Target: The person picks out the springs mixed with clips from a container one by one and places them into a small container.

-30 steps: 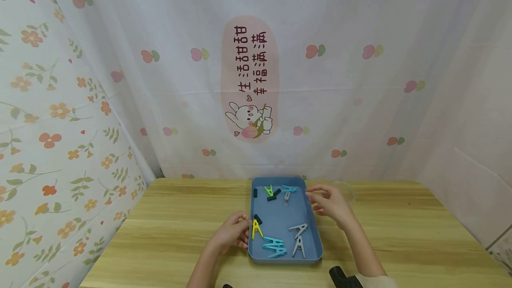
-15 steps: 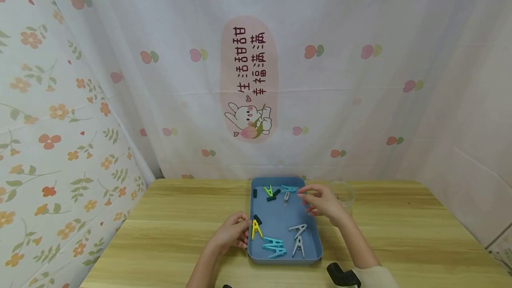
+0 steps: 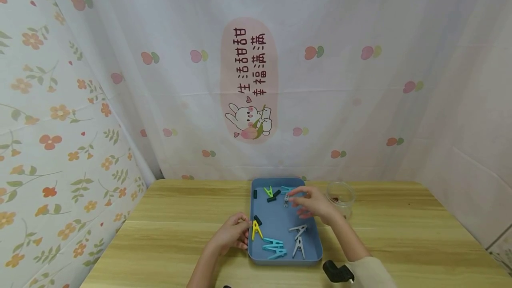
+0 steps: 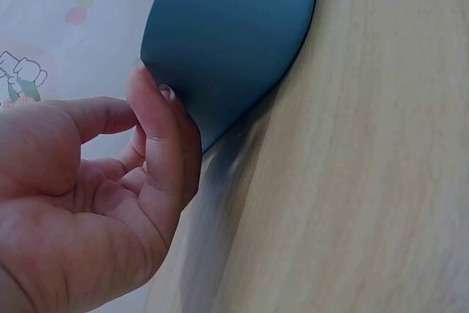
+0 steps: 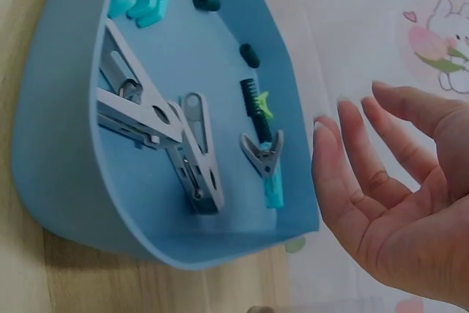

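A blue plastic tray (image 3: 277, 222) lies on the table with clothespins and small dark green cylinders in it. My left hand (image 3: 233, 233) pinches the tray's left rim between thumb and fingers, as the left wrist view also shows. Over the tray's right side hovers my right hand (image 3: 314, 203), fingers loosely spread and holding nothing. It is nearest to a small grey clothespin (image 3: 286, 201). A light blue clothespin (image 3: 286, 189) lies behind that one, partly hidden. Towards the front are a yellow clothespin (image 3: 256, 230), light blue ones (image 3: 274, 247) and two larger grey ones (image 5: 194, 155).
A clear round container (image 3: 341, 194) stands just right of the tray, with small brown bits inside. Dark cylinders (image 3: 272, 198) and a lime green clothespin (image 3: 269, 191) lie at the tray's far end. A printed curtain (image 3: 320, 101) hangs behind the wooden table (image 3: 180, 217).
My right hand has moved left from the tray's right edge to above its inside, uncovering more of the clear container. The left hand keeps its place on the rim.
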The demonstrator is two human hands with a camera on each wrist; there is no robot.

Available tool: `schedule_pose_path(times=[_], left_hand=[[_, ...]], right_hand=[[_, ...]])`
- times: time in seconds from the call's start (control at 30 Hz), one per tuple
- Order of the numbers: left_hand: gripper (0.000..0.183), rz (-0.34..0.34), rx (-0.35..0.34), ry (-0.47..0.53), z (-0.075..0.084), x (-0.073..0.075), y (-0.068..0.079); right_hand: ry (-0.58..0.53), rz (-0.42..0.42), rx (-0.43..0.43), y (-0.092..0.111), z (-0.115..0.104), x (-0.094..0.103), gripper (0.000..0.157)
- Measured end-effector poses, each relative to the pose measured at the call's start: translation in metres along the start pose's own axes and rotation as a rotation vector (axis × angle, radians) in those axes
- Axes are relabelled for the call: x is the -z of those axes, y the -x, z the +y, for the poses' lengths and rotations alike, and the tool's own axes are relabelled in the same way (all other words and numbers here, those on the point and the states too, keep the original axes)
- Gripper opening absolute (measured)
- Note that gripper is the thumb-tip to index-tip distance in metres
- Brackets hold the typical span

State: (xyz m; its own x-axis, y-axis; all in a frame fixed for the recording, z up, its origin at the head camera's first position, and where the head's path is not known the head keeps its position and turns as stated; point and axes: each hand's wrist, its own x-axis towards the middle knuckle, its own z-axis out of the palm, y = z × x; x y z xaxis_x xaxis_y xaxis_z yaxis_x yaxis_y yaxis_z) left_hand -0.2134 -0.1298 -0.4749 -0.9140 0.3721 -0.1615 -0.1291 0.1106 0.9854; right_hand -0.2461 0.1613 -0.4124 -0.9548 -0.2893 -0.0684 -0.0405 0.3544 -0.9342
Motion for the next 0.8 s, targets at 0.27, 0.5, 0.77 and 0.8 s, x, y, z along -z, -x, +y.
schedule_pose_path(times=[0.27,0.5,0.77,0.8], left_hand=[[0.011,-0.001,0.003,0.005,-0.001,0.000,-0.001],[0.011,0.003,0.002,0.007,-0.001,0.000,-0.001],[0.009,0.003,-0.001,0.011,0.001,-0.001,-0.001],[0.009,0.004,-0.001,0.011,0.001,-0.001,-0.001]], right_hand=[[-0.001,-0.084,0.009,-0.004,0.001,-0.010,0.038],[0.001,-0.136,-0.002,-0.008,0.002,-0.018,0.040],[-0.012,-0.190,0.005,-0.014,0.002,-0.024,0.043],[-0.018,-0.191,-0.004,-0.015,0.002,-0.025,0.043]])
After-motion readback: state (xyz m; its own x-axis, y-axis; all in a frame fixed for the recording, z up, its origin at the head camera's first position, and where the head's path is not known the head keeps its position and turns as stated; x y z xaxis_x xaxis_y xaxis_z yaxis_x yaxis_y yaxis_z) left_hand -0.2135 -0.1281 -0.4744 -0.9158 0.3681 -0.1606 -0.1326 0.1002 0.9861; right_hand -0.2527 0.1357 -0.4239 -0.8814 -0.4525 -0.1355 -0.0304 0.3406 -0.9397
